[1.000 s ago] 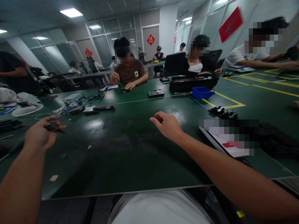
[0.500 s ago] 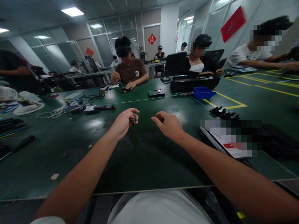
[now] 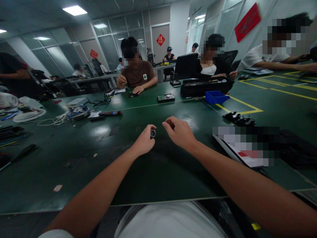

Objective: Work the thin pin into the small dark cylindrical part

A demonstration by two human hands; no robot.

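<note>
Above the green table (image 3: 148, 185), my left hand (image 3: 143, 142) is closed around a small dark cylindrical part (image 3: 153, 133) whose round, hollow-looking metallic end faces right. My right hand (image 3: 182, 134) is a short way to its right, thumb and fingers curled together. Inside that curl it is dark and brownish, and what the fingers hold, if anything, cannot be made out. The two hands are apart.
Beyond my hands lie a hard drive (image 3: 166, 98), a blue bin (image 3: 216, 97) and a long black case (image 3: 206, 87). Papers (image 3: 240, 148) and black pieces (image 3: 239, 119) are on the right. A screwdriver-like tool (image 3: 110, 113) and cables lie left. A co-worker (image 3: 142, 74) sits opposite.
My left hand has moved right and slightly down, closer to my right hand, and the cylinder's round end has turned into view. My right hand has barely moved.
</note>
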